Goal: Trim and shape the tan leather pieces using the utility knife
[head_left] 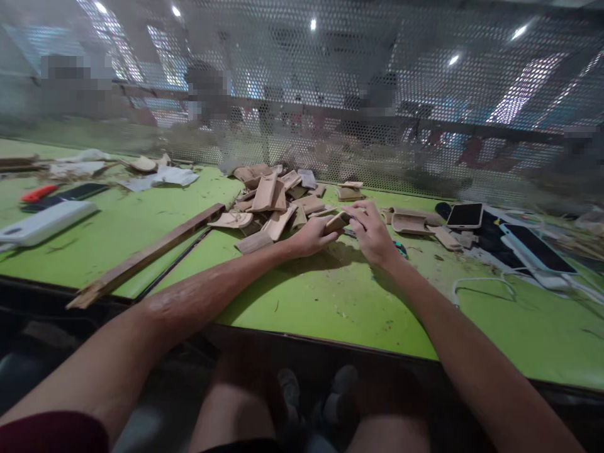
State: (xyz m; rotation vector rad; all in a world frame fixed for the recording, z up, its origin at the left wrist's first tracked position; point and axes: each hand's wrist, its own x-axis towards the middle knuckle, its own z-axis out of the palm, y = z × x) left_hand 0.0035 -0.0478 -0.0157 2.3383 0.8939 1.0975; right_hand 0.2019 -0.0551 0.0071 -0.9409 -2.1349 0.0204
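Observation:
My left hand [312,238] is closed round a small curved bamboo piece [336,222], held just above the green table. My right hand [372,234] has its fingers bent and pinched at the right end of that same piece; its fingertips are partly hidden. Beneath my right hand lies a tool with a teal and black handle [401,249], mostly covered by the hand. Beyond my left hand rises a loose pile of cut bamboo pieces [268,192]. Further curved pieces [409,221] lie to the right of my right hand.
A long wooden strip [151,253] lies at the left, over the front edge. Further left are a white power strip [50,223], a dark phone and an orange-red object [38,194]. Phones [538,248] and a white cable stand right. A perforated metal screen [302,94] closes the back.

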